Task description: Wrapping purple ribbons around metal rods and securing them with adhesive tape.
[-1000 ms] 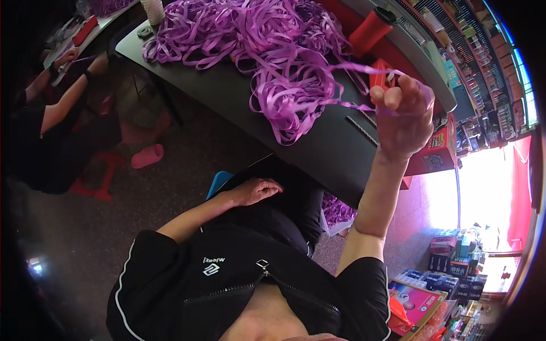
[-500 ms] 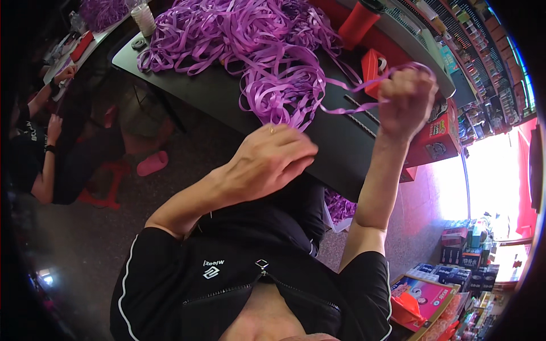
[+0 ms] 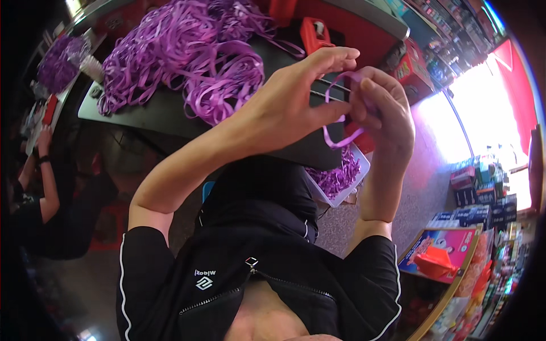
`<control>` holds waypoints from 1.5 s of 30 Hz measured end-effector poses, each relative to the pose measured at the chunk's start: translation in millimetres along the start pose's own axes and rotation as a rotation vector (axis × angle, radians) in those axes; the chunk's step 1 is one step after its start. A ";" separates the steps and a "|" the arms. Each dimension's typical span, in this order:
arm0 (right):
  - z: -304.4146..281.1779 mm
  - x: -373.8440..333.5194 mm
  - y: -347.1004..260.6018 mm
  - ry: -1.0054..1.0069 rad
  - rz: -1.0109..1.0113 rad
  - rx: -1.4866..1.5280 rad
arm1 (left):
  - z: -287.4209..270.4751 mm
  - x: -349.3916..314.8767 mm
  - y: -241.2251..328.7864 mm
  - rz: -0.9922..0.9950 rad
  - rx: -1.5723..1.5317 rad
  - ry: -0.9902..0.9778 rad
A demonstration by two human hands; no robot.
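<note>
One purple ribbon loop (image 3: 346, 142) is pinched by the right hand (image 3: 384, 105) near the table (image 3: 304, 149), seemingly so it hangs clear of the ribbon heap (image 3: 170, 57); the left hand (image 3: 293, 99) is held spread beside it, thumb contact uncertain.

"What's the strip (image 3: 352, 137) between the left hand (image 3: 290, 105) and the right hand (image 3: 384, 108) made of?"

"Ribbon-like cloth, smooth with a satiny sheen; the heap (image 3: 170, 51) beyond the left hand looks the same."

"And the desk (image 3: 159, 108) under it?"

"Smooth, fairly matt (too shadowed to name the material)."

"Below the hands?"

"A smooth plastic tub (image 3: 363, 170), then speckled, stone-like floor (image 3: 340, 227). Nearer the body, a matt cloth shirt (image 3: 307, 267) whose toothed zip (image 3: 210, 301) looks metal."
</note>
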State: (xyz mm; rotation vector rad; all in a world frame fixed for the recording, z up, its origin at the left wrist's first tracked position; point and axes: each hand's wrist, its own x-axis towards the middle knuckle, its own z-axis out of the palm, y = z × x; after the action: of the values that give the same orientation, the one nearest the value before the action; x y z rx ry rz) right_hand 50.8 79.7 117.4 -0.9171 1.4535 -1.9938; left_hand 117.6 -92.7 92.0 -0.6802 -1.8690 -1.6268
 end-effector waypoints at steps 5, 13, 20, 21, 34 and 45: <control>-49.6 -46.7 -4.8 0.057 0.022 0.024 | 23.3 39.4 2.3 -0.318 -0.036 -0.376; -116.9 -148.4 46.0 0.232 0.022 -0.107 | 95.7 109.5 -33.3 -0.237 -0.107 -0.540; -143.1 -213.2 68.7 0.560 -0.114 0.154 | 156.1 122.7 -100.0 -0.329 -0.127 -0.471; -145.2 -217.0 68.0 0.571 -0.114 0.158 | 161.2 118.7 -112.4 -0.387 -0.131 -0.457; -155.5 -189.0 66.7 0.649 0.033 0.134 | 202.5 59.5 -132.1 -0.328 -0.218 -1.011; -158.4 -180.0 74.9 0.722 0.105 0.018 | 194.8 88.2 -157.2 -0.394 -0.115 -1.257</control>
State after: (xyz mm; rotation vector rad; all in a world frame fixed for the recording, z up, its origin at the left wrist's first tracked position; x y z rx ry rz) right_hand 46.7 285.6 -26.5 -0.0788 1.7839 -2.3696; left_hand -71.4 80.4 23.1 -1.7537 -2.8924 -1.6659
